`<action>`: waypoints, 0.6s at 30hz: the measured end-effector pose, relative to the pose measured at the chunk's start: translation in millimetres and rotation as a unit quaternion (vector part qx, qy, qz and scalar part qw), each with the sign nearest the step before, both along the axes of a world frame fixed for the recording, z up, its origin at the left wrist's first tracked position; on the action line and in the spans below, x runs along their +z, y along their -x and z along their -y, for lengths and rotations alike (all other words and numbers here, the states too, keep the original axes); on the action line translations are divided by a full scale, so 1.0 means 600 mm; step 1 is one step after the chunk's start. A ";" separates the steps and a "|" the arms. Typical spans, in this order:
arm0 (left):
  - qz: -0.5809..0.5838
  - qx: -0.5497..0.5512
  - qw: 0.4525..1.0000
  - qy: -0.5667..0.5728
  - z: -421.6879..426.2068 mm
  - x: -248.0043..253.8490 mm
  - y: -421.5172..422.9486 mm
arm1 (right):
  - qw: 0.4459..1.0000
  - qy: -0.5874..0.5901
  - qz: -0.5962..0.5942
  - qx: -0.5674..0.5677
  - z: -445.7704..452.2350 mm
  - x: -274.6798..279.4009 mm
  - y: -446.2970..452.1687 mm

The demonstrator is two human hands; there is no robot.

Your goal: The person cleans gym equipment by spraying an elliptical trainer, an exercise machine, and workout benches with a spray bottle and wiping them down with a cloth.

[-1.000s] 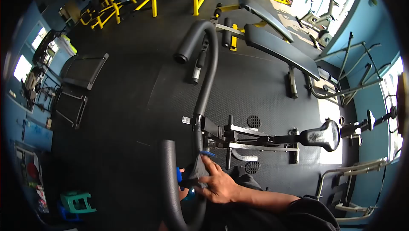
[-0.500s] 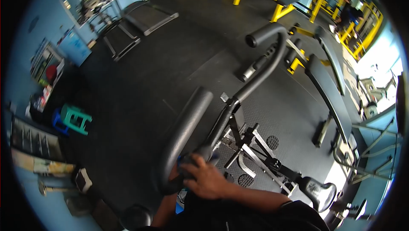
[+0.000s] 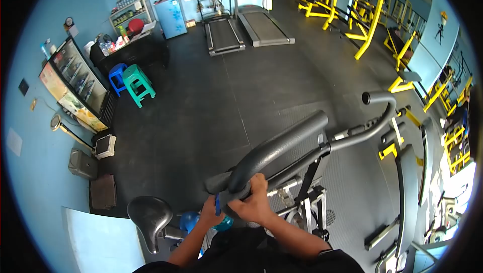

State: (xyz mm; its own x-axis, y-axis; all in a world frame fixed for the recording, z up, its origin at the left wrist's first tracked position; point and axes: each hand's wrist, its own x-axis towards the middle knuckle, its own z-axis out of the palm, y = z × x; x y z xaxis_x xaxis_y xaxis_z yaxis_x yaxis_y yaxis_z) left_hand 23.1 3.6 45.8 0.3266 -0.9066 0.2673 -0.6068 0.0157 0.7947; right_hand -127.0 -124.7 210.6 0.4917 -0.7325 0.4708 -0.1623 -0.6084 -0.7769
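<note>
- right hand (image 3: 254,200): bent round the lower curve of the black handlebar (image 3: 282,144), fingers curled in close against it; the palm is turned out of sight.
- left hand (image 3: 211,212): just beside the right one, under the same bend, with a small blue piece (image 3: 218,204) at its fingers. how firmly it grips cannot be told, as the fingers are partly hidden.
- the handlebar runs from the hands up and to the right of the view; its thick near grip slants upward, and its far end hooks back near a padded bench (image 3: 408,187).
- something dark and soft-looking shows around the bend between the hands; its edges are too unclear to tell it from the bar.
- below the left hand, a blue rounded thing (image 3: 188,221) and a teal one (image 3: 223,222) are partly covered by the forearm and hand.
- a black saddle (image 3: 149,212) stands to the left of the left forearm, well apart from the handlebar.
- further off on the dark floor (image 3: 201,122): a green stool (image 3: 137,82) next to a blue stool (image 3: 116,78), before a black table (image 3: 156,54); a drinks cooler (image 3: 80,79) by the wall, two treadmills side by side (image 3: 224,36), and a yellow rack (image 3: 370,24).
</note>
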 end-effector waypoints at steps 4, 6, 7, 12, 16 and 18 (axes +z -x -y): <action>-0.057 0.070 0.993 -0.081 -0.018 0.044 0.008 | 0.769 -0.493 0.401 0.068 0.036 0.076 -0.019; -0.086 0.067 0.993 -0.051 -0.021 0.047 0.011 | 0.664 -0.605 0.430 0.094 0.070 0.123 -0.012; -0.110 0.059 0.992 -0.024 -0.020 0.049 0.010 | 0.677 -0.594 0.427 0.087 0.077 0.118 -0.017; -0.039 0.041 0.998 -0.023 -0.018 0.040 0.002 | 0.893 -0.304 0.331 -0.018 -0.026 0.051 -0.069; -0.053 0.009 0.997 -0.057 -0.004 0.013 0.001 | 0.824 -0.419 0.379 0.043 0.038 0.117 -0.034; -0.119 0.020 0.992 -0.043 0.011 0.045 0.013 | 0.717 -0.535 0.442 0.072 0.098 0.141 -0.018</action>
